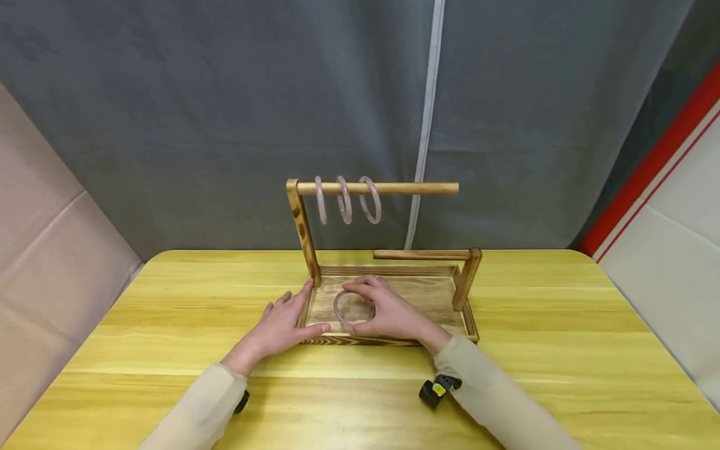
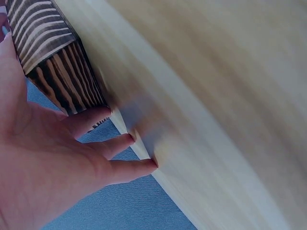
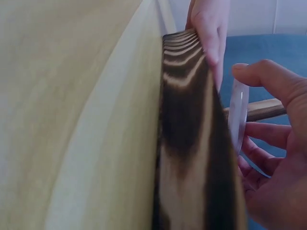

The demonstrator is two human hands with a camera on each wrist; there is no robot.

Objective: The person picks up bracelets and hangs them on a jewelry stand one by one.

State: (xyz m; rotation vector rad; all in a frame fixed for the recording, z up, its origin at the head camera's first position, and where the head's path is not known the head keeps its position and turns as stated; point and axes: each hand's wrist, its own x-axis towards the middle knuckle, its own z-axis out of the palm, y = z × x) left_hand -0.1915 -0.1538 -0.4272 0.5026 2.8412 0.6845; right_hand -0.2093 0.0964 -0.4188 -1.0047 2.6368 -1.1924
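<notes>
Low over the floor of a wooden stand's tray [image 1: 424, 294], my right hand [image 1: 395, 314] pinches a pale pinkish bangle [image 1: 337, 307] between thumb and fingers. The right wrist view shows that bangle [image 3: 238, 115] edge-on, beside the tray's dark-grained front wall [image 3: 184, 129]. At the tray's left end is my left hand [image 1: 277, 329], its fingers extended along the side and the thumb over the front-left corner. In the left wrist view its fingertips [image 2: 148, 165] come down at the tabletop beside the striped tray corner [image 2: 45, 43].
On the stand's tall upper bar [image 1: 419, 188] hang three similar bangles [image 1: 371, 201], spaced along its left half. A shorter lower bar [image 1: 422, 255] reaches left from a post [image 1: 468, 281] at the tray's right end. Behind the yellow wooden table [image 1: 562, 350] is a grey curtain [image 1: 225, 125].
</notes>
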